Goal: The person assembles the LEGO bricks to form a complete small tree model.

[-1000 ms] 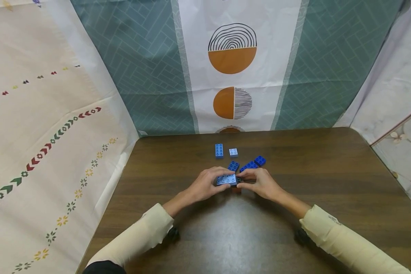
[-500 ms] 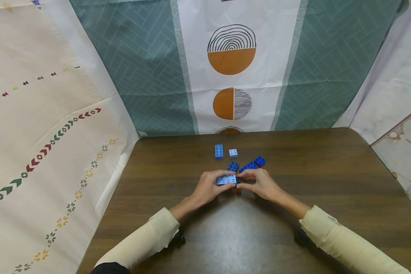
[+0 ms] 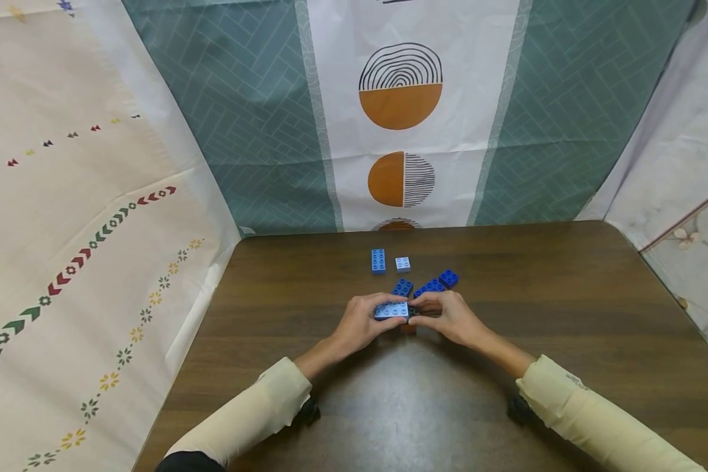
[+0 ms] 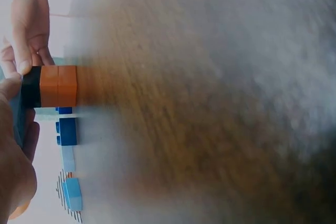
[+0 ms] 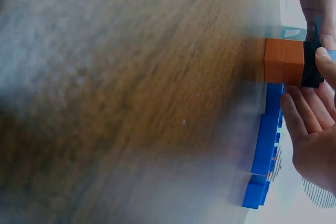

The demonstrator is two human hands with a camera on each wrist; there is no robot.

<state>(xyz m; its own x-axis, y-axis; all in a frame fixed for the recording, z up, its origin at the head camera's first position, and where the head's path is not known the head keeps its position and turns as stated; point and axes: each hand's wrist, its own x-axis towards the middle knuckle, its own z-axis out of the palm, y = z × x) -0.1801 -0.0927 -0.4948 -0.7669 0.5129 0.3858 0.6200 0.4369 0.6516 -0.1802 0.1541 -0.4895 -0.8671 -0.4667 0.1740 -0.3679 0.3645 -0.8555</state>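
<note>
A light blue brick with studs (image 3: 391,311) lies level between the thumb and fingers of my left hand (image 3: 356,321), which grips it from the left. Its right end is over a black brick (image 5: 312,64). Under the black brick stand two stacked orange bricks (image 4: 59,86) on the table. My right hand (image 3: 448,318) pinches the black brick from the right, its thumb in front and fingers behind. Both hands' fingertips nearly meet at the stack. Whether the light blue brick is pressed fully down cannot be told.
Behind the hands lie a dark blue brick (image 3: 402,287), a longer dark blue brick (image 3: 429,286) and a small dark blue brick (image 3: 448,278). Farther back are a mid-blue brick (image 3: 378,261) and a small pale blue brick (image 3: 402,264). Cloths hang around the wooden table (image 3: 413,406).
My left hand has shifted its grip slightly on the light blue brick, and the left forearm has moved a little to the right. The right hand and the loose bricks stay put.
</note>
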